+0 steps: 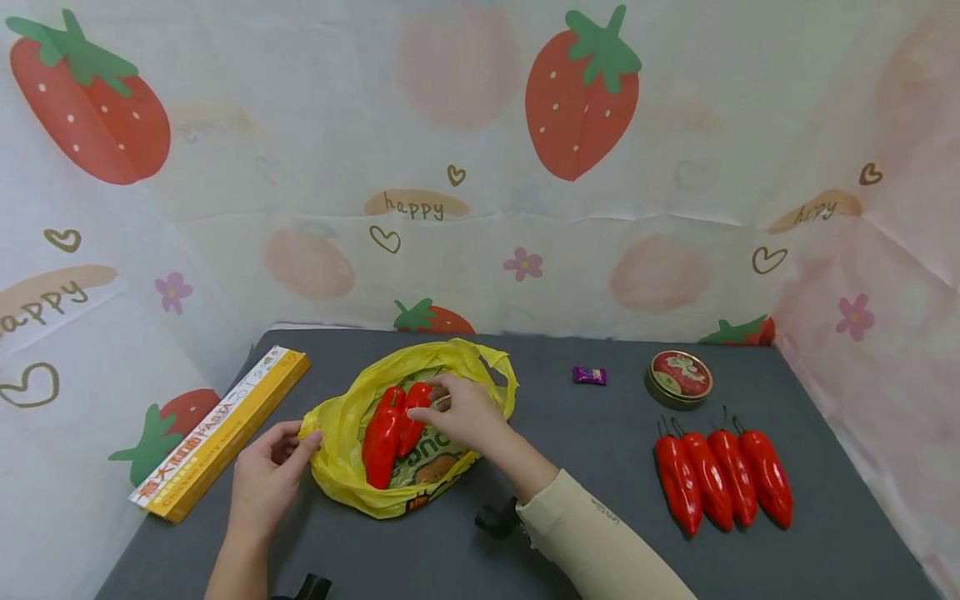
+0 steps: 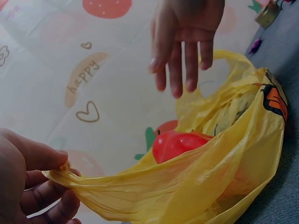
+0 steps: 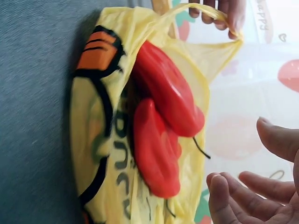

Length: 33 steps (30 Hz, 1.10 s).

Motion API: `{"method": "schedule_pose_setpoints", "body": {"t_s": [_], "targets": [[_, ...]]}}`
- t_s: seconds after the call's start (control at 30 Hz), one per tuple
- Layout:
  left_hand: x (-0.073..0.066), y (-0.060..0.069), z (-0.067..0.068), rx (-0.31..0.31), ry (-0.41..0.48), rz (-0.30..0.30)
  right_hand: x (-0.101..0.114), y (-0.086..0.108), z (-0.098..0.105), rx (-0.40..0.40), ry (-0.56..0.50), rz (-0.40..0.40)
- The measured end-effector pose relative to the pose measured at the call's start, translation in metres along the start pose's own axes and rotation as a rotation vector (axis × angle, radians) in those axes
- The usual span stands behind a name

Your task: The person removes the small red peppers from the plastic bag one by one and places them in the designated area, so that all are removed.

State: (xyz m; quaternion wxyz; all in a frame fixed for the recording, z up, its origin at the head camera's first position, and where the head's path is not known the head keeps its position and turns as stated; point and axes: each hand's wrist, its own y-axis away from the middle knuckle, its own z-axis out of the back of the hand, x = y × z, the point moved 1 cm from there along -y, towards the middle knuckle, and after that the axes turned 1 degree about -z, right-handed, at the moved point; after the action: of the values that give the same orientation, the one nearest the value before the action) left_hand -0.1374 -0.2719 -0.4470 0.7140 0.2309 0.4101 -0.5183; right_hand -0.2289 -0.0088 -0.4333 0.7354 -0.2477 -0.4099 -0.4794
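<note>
A yellow plastic bag (image 1: 333, 450) lies with its mouth spread on the dark grey table (image 1: 592, 450). Its left edge is pinched between the thumb and fingers of my left hand (image 1: 262, 483), which pulls it outward in the left wrist view. Red peppers (image 3: 170, 88) rest inside the bag, at least two of them, with thin dark stems showing. My right hand (image 1: 468, 417) hovers over the bag's right side, fingers apart and nothing held; the right wrist view shows a gap between it and the peppers.
Several more red peppers (image 1: 708, 479) lie in a row at the right. Behind them stands a round tin (image 1: 678, 379), with a small purple packet (image 1: 589, 376) to its left. A yellow pasta box (image 1: 228, 433) lies slanted at the left edge. A strawberry-print cloth (image 1: 465, 250) hangs behind.
</note>
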Motion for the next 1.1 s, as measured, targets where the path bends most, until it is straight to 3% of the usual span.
{"method": "schedule_pose_setpoints", "body": {"t_s": [0.17,0.37,0.77,1.1], "targets": [[0.002,0.0,0.001,0.003,-0.003,0.012,0.01,-0.01,-0.011,0.023,0.081,-0.001],[0.003,0.0,0.001,0.004,-0.003,0.012,0.018,-0.019,-0.025,0.032,0.179,-0.06],[0.001,0.0,-0.001,-0.012,0.0,0.009,0.011,-0.03,-0.041,0.066,0.097,-0.09],[0.001,-0.001,-0.002,-0.031,-0.003,-0.007,0.005,-0.034,-0.048,0.056,0.136,-0.139]]}}
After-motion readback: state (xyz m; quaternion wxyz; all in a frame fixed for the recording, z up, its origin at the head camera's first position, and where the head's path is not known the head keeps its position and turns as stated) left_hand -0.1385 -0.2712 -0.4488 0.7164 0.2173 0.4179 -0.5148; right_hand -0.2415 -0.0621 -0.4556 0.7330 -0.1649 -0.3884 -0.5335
